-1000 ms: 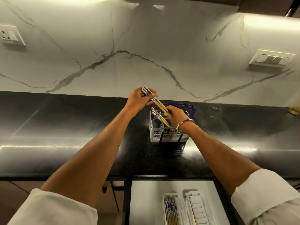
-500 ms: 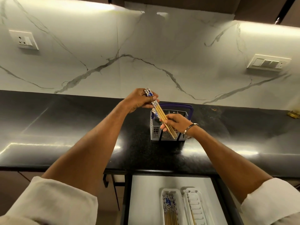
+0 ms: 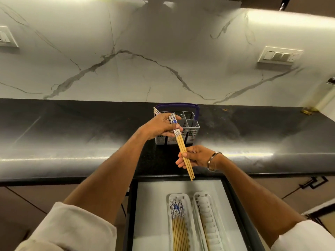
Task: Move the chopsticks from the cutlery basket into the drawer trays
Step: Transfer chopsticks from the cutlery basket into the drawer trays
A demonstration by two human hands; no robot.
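Several chopsticks [image 3: 182,148] — pale wood with blue-and-white patterned tops — slant through the centre of the frame, tops up and to the left, bare tips down and to the right, just above the drawer's [image 3: 155,205] far edge. Both hands have hold of this bundle. The left hand [image 3: 161,126] grips the patterned end with curled fingers; another few patterned tops poke out behind it at its upper left. The right hand [image 3: 196,156] pinches the wooden shafts lower down, fingers curled round them, a metal bangle [image 3: 212,160] on its wrist.

Behind the left hand stands the grey cutlery basket [image 3: 190,129] with a purple handle, on the dark surface [image 3: 72,134]; the compartments that show look empty of chopsticks.

Lower centre of the frame, the open drawer holds two long white trays side by side. The left tray [image 3: 170,198] carries a row of chopsticks lying lengthwise, patterned tops toward the surface. The right tray [image 3: 208,214] shows its ribbed slots and one or two chopsticks along its left side.

White sleeves [image 3: 72,230] fill the lower corners — a marble wall [image 3: 145,69] with switch plates [image 3: 279,56] spans the top.
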